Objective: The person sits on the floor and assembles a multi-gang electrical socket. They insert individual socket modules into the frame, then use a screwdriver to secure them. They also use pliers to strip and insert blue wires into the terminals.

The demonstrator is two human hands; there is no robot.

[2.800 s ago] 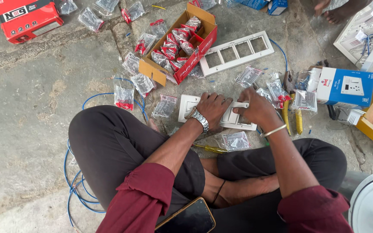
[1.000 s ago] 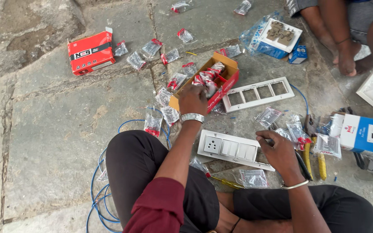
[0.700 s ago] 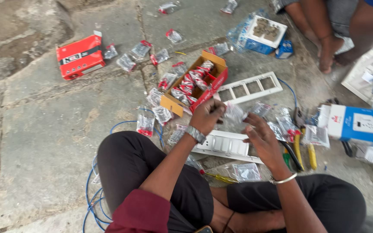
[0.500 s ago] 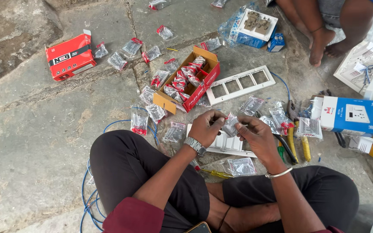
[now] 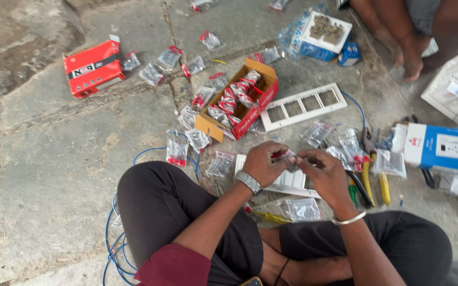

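Sitting cross-legged on the stone floor, the person pinches a small clear packet between both hands, just above the white switch plate lying in front of the knees. The left hand closes on the packet's near end and the right hand grips its other end, fingertips tight on the film. I judge it light and crinkly, the plastic a bit slippery with a hard little part inside, so it is best held by the sealed edges. Half a second ago the hands sat slightly apart over the plate; now they meet on the packet. The open red box of packets, the empty white frame and the blue wire lie where they did.
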